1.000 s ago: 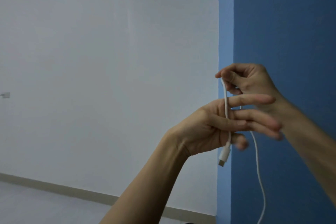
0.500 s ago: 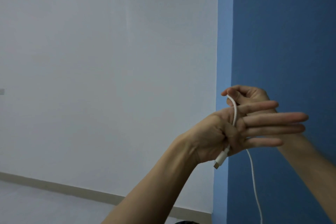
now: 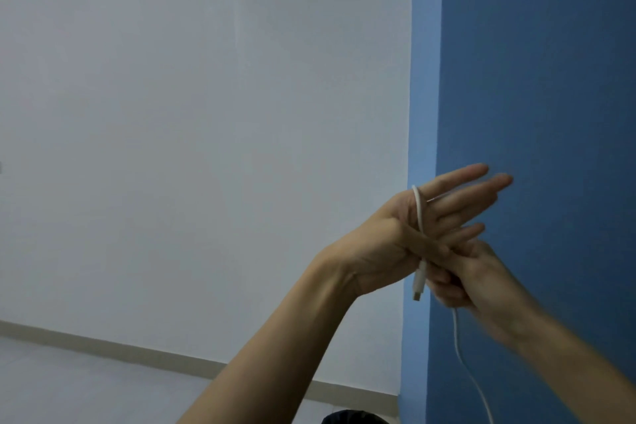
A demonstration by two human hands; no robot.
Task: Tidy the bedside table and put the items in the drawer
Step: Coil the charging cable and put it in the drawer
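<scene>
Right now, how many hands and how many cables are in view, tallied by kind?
Hands: 2, the left hand and the right hand
Cable: 1, a white cable
Total: 3

The single head-worn camera faces forward, nearly level, toward the corner where the white wall (image 3: 206,113) meets the blue wall (image 3: 550,62). The left hand (image 3: 423,227), right hand (image 3: 475,279) and white cable (image 3: 419,210) sit close before the lens.

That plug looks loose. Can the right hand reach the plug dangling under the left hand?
Probably yes: the plug hangs bare beside the right hand, though that hand grips the cable.
</scene>
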